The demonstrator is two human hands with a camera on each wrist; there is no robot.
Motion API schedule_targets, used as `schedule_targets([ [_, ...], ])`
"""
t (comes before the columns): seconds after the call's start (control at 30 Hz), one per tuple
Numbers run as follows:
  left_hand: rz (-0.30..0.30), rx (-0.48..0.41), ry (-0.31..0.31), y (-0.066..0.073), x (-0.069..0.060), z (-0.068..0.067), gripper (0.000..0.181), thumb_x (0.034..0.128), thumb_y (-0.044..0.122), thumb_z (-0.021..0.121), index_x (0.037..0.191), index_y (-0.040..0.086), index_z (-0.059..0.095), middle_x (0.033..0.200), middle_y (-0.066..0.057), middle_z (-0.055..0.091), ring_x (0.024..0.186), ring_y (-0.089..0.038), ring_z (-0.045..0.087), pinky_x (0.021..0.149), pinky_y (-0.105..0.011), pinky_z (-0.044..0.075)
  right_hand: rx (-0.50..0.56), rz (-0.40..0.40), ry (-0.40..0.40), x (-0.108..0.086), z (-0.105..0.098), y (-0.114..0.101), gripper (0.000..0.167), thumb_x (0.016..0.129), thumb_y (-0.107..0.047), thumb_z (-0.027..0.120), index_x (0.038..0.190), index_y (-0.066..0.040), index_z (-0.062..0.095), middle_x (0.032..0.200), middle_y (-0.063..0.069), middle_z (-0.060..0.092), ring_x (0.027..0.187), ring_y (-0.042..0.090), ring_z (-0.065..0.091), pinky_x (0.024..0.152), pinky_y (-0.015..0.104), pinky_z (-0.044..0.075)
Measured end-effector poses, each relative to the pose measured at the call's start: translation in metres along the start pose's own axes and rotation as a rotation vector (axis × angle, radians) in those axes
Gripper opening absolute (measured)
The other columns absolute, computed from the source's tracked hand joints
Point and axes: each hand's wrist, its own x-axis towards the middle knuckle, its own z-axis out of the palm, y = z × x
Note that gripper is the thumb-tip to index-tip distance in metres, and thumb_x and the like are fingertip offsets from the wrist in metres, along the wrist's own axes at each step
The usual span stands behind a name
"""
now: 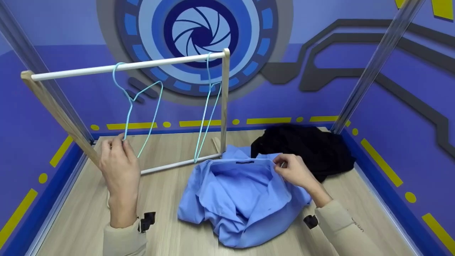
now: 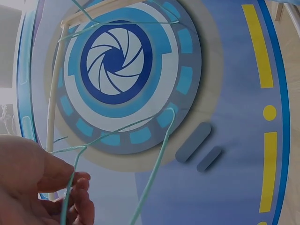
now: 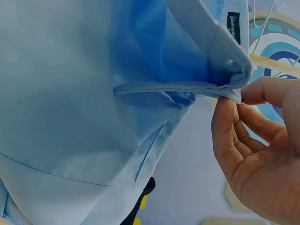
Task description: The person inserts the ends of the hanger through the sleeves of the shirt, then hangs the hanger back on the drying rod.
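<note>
My left hand (image 1: 121, 167) pinches one side of a light-blue wire hanger (image 1: 132, 100), whose hook sits over the rack's top rail. In the left wrist view the hanger wire (image 2: 157, 161) runs between thumb and fingers. A light-blue collared shirt (image 1: 245, 213) lies bunched on the table, its neck opening facing up and a dark label (image 1: 245, 162) inside the collar. With thumb and fingertips my right hand (image 1: 298, 172) pinches the collar's right side. Up close in the right wrist view, the shirt (image 3: 56, 103) hangs from that grip at the collar corner.
A wooden rack with a white top rail (image 1: 160, 63) stands at the left. Another light-blue hanger (image 1: 203, 121) hangs near its right post (image 1: 225, 106). Behind the shirt, at the right, a black garment (image 1: 302, 153) lies heaped. Blue-purple walls enclose the wooden tabletop (image 1: 170, 213).
</note>
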Motion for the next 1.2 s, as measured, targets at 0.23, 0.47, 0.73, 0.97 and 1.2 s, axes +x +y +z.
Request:
schedule_targets([
  [0.23, -0.005, -0.064, 0.006, -0.001, 0.0, 0.001, 0.031, 0.1088, 0.006, 0.048, 0.126, -0.016, 0.062, 0.106, -0.028, 0.055, 0.092, -0.039, 0.054, 0.076, -0.045, 0.042, -0.005, 0.001, -0.003, 0.0, 0.001, 0.0, 0.012, 0.091, -0.002, 0.067, 0.099, -0.005, 0.076, 0.082, -0.001, 0.069, 0.068, 0.016, 0.063, 0.059, 0.028, 0.05],
  [0.47, 0.024, -0.106, 0.034, 0.001, -0.001, 0.001, 0.03, 0.1086, 0.006, 0.048, 0.124, -0.015, 0.063, 0.107, -0.028, 0.056, 0.089, -0.037, 0.055, 0.074, -0.04, 0.041, 0.001, 0.003, -0.003, 0.0, 0.001, 0.0, 0.012, 0.089, -0.001, 0.067, 0.098, -0.005, 0.075, 0.081, -0.001, 0.069, 0.068, 0.016, 0.063, 0.058, 0.028, 0.05],
  [0.73, 0.039, -0.158, 0.05, 0.004, -0.003, -0.002, 0.025, 0.1061, 0.002, 0.053, 0.119, -0.015, 0.066, 0.104, -0.026, 0.058, 0.09, -0.032, 0.059, 0.076, -0.029, 0.043, -0.001, 0.006, -0.009, -0.001, 0.0, 0.0, 0.012, 0.09, -0.002, 0.067, 0.098, -0.004, 0.076, 0.08, 0.0, 0.069, 0.066, 0.016, 0.063, 0.057, 0.028, 0.05],
  [0.97, 0.055, -0.18, 0.074, 0.002, -0.008, -0.003, 0.021, 0.1026, 0.0, 0.058, 0.113, -0.014, 0.069, 0.099, -0.024, 0.061, 0.087, -0.028, 0.061, 0.076, -0.017, 0.042, 0.025, 0.004, -0.018, -0.001, 0.001, 0.001, 0.012, 0.091, -0.002, 0.067, 0.099, -0.004, 0.075, 0.079, 0.001, 0.068, 0.057, 0.013, 0.062, 0.051, 0.028, 0.05],
  [1.2, 0.077, -0.173, 0.072, -0.003, -0.01, -0.002, 0.018, 0.1003, 0.0, 0.063, 0.108, -0.013, 0.071, 0.092, -0.022, 0.062, 0.079, -0.024, 0.057, 0.071, -0.02, 0.04, 0.024, 0.003, -0.018, -0.001, 0.001, 0.002, 0.011, 0.09, -0.002, 0.068, 0.098, -0.004, 0.075, 0.079, 0.001, 0.068, 0.062, 0.014, 0.062, 0.054, 0.027, 0.05],
])
